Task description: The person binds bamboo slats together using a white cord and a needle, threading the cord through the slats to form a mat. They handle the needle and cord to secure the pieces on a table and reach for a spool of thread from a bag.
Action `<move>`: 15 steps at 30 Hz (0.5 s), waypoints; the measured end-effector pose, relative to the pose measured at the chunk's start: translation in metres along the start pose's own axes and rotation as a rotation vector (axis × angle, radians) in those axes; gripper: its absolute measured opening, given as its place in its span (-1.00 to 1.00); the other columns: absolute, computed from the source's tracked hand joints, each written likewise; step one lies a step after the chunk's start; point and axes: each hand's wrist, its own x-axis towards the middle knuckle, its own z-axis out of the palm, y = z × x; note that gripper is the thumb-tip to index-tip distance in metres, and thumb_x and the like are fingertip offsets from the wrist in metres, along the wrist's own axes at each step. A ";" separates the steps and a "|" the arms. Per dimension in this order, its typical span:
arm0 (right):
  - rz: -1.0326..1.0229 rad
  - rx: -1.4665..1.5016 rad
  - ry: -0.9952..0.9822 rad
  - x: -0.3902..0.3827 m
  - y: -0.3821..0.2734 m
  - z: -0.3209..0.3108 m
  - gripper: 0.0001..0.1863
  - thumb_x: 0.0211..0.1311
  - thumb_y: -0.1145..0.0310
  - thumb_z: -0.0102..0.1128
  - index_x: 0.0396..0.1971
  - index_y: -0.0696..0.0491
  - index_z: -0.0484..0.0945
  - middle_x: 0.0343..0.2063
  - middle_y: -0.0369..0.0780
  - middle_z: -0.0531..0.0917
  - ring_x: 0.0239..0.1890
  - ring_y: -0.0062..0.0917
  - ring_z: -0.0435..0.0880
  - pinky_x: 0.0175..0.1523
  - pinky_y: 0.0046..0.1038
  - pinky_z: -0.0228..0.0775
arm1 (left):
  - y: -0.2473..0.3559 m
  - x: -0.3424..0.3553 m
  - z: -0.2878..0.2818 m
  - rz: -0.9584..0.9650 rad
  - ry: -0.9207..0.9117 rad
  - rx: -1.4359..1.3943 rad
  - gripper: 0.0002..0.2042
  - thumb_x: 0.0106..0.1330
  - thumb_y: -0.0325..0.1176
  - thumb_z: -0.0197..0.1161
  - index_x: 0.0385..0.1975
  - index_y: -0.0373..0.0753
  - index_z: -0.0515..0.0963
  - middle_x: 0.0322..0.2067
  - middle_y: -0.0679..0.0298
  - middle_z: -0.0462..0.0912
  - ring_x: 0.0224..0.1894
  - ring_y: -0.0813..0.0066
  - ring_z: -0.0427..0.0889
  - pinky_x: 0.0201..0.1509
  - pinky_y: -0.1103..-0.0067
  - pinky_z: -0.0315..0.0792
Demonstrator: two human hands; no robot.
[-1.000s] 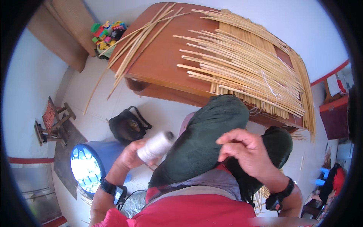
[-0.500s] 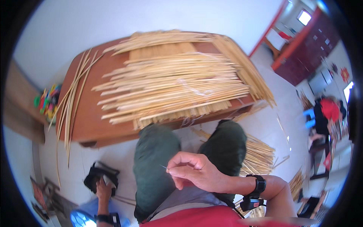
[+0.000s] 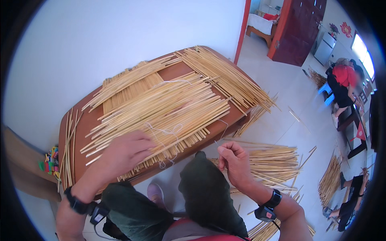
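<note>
My right hand [image 3: 236, 162] is closed in a pinch in front of the table's near edge, with a thin needle [image 3: 216, 142] showing at its fingertips. From there, white thread [image 3: 226, 127] rises toward the table. My left hand [image 3: 126, 152], slightly blurred, is over the near left part of a layer of pale reed stalks [image 3: 161, 110], its fingers apart and partly bent, with nothing seen in them. Beside those fingers, a loose tangle of white thread [image 3: 167, 130] lies on the stalks. Under the stalks, the edge of a woven reed mat [image 3: 193, 138] shows.
The brown table [image 3: 82, 126] carries more stalks [image 3: 221, 72] at its far right. A stalk pile [image 3: 273, 160] lies on the floor at right. My knees [image 3: 205, 176] are close to the table. Another person [image 3: 343, 76] bends over at far right, near a red door [image 3: 299, 32].
My left hand has come up from a black bag at the lower left to the stalks. The right hand, still pinching the needle, has moved right and forward. The view has turned right.
</note>
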 end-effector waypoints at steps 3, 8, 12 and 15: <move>0.028 -0.035 0.025 0.004 0.011 -0.014 -0.90 0.48 0.42 0.28 -0.25 0.12 0.60 -0.57 -0.33 0.59 -0.58 -0.67 0.56 -0.43 -0.60 0.41 | -0.010 0.063 0.047 0.213 -0.008 0.170 -0.60 0.34 -0.32 0.41 0.16 -0.26 0.62 0.17 0.06 0.63 0.21 0.00 0.58 0.30 0.23 0.47; 0.005 -0.098 0.065 0.011 0.021 -0.025 -0.86 0.49 0.36 0.32 -0.25 0.12 0.62 -0.57 -0.40 0.59 -0.56 -0.77 0.52 -0.42 -0.65 0.36 | -0.023 0.097 0.108 0.247 0.049 0.263 -0.40 0.23 -0.29 0.49 0.27 -0.32 0.52 0.26 0.06 0.56 0.32 -0.03 0.50 0.42 0.21 0.38; -0.003 -0.116 0.085 0.018 0.025 -0.027 -0.88 0.47 0.41 0.31 -0.26 0.12 0.61 -0.55 -0.37 0.59 -0.56 -0.75 0.51 -0.41 -0.63 0.35 | -0.027 0.099 0.126 0.137 0.095 0.186 -0.43 0.22 -0.29 0.49 0.24 -0.30 0.55 0.18 0.06 0.58 0.21 -0.01 0.54 0.31 0.21 0.43; -0.011 -0.154 0.097 0.029 0.028 -0.025 -0.86 0.47 0.38 0.34 -0.26 0.12 0.61 -0.56 -0.41 0.56 -0.55 -0.79 0.48 -0.42 -0.65 0.32 | -0.031 0.100 0.132 0.100 0.081 0.150 -0.49 0.25 -0.32 0.46 0.20 -0.32 0.58 0.11 0.07 0.58 0.18 0.01 0.54 0.27 0.23 0.42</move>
